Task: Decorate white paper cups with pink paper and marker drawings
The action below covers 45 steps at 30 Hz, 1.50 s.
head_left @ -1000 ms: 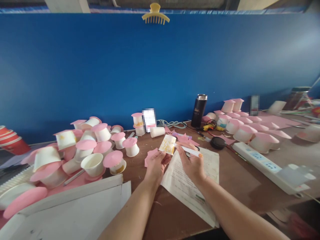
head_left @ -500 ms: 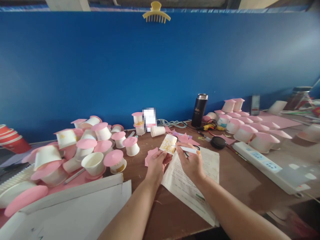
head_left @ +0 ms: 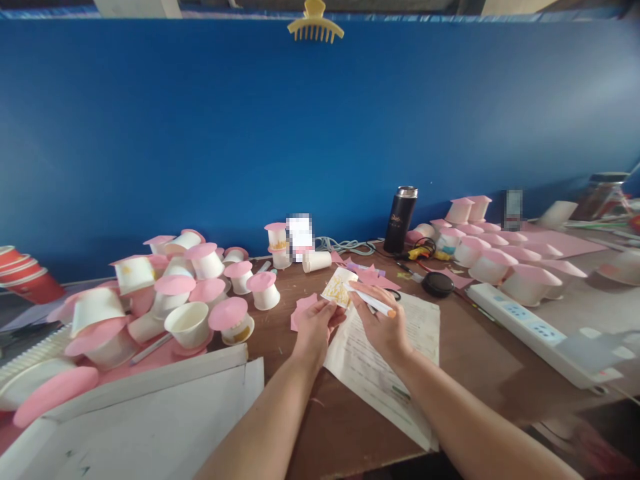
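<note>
My left hand [head_left: 317,327] is closed on the lower edge of a small white paper cup [head_left: 337,285] with yellow-orange marks drawn on its side. In my right hand [head_left: 383,327] is a white marker [head_left: 373,300] with an orange end, its tip against or very near the cup's wall. Beneath both hands lies a printed sheet [head_left: 415,333]. Pink paper scraps [head_left: 303,311] are beside the cup, and another white cup [head_left: 316,261] rests on its side just behind it.
At the left many white cups with pink paper discs [head_left: 227,313] crowd behind a white box lid [head_left: 165,413]. Toward the right stand a black flask [head_left: 401,220], a round black lid [head_left: 438,285], a power strip [head_left: 520,327] and rows of pink-topped cups [head_left: 493,265].
The marker has tilted, its orange end now lower and nearer me, while its tip stays by the cup. My left hand still holds the cup in nearly the same place.
</note>
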Tool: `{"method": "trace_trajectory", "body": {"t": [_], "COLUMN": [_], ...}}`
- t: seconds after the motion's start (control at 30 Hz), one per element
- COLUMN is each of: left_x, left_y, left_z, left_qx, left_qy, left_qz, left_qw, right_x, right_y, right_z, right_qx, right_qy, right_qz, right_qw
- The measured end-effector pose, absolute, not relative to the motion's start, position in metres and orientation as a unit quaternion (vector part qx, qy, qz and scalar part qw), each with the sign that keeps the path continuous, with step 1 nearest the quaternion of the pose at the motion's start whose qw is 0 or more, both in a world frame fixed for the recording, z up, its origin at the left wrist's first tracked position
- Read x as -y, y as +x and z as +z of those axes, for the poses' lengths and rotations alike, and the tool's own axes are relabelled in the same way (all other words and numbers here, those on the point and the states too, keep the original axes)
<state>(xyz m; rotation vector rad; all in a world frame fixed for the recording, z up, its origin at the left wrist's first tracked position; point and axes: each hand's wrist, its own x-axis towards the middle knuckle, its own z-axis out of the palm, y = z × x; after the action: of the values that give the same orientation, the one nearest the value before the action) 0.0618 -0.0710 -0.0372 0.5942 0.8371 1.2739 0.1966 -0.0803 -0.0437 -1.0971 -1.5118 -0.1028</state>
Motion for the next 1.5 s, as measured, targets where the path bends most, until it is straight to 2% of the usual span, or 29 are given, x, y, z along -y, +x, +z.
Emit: {"method": "trace_trajectory", "body": {"t": [0.57,1.3,1.5], "left_x": [0.0701,0.0698,0.0710], "left_y": [0.0619,0.0630,0.0623], "left_z": [-0.0395,-0.0408,-0.0376], "left_qx": [-0.396,-0.408,-0.386], "left_qy": [0.276,0.291,0.245], "left_qz": [0.565,0.554,0.570], "left_qw": [0.669,0.665,0.682], "right_x": [0.0791,0.0777,0.0765], "right_y": [0.1986,0.2015,0.2015], "right_z": [-0.0430,-0.0412,-0.0431], "right_qx": [0.619,0.638,0.599], "right_qy": [-0.476,-0.478,-0.472], "right_qz": [-0.042,-0.049,-0.060], "right_qw": [0.623,0.602,0.645]}}
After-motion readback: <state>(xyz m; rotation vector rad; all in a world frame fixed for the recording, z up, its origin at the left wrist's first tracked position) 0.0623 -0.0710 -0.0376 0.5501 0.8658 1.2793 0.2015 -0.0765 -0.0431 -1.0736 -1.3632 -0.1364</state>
